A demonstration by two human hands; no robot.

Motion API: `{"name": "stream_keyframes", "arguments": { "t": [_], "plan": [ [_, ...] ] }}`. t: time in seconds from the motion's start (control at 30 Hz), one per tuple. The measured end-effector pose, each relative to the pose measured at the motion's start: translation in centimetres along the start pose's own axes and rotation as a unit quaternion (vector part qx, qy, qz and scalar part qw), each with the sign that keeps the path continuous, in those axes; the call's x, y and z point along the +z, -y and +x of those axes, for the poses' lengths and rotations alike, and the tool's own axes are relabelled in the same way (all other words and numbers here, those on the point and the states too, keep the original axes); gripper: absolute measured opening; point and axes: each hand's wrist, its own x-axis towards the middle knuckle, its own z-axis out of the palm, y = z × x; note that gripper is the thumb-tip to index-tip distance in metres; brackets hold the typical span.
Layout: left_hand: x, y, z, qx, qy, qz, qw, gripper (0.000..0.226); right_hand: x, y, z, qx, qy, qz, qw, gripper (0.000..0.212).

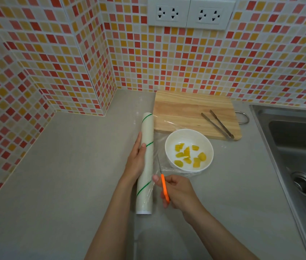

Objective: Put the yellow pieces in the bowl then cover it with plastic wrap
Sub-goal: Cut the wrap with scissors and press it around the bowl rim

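Observation:
A white bowl [189, 136] stands on the grey counter with several yellow pieces [189, 156] inside it. A clear sheet of plastic wrap [158, 147] stretches from the roll across the bowl's top. The plastic wrap roll [146, 160], white with green stripes, lies lengthwise left of the bowl. My left hand [136, 162] rests flat on the roll's left side, pressing it down. My right hand [176, 190] grips orange-handled scissors [164, 186], whose thin blades point up into the wrap between roll and bowl.
A wooden cutting board [182, 113] lies behind the bowl with metal tongs [218, 123] on its right part. A steel sink [298, 156] fills the right side. Tiled walls close the back and left, with sockets [190, 13] above.

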Motion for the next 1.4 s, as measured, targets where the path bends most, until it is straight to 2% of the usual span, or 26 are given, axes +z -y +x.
{"name": "stream_keyframes", "arguments": {
  "t": [0.4,0.73,1.23,1.4],
  "plan": [
    [-0.2,-0.2,-0.3,0.014,-0.009,-0.056,0.998,0.047,0.8,1.5,1.3,0.005,0.018,0.029,0.999,0.042],
    [-0.3,-0.9,-0.8,0.014,-0.005,-0.047,0.999,0.046,1.4,2.6,2.5,-0.004,0.012,0.033,0.999,0.046],
    [-2.1,-1.3,-0.7,0.022,-0.025,-0.027,0.999,0.046,2.5,5.0,5.0,0.058,0.04,0.077,0.994,0.052],
    [-2.6,-1.5,-0.7,0.021,-0.022,-0.023,0.999,0.046,2.6,6.0,6.1,0.055,0.049,0.08,0.994,0.048]
  ]
}}
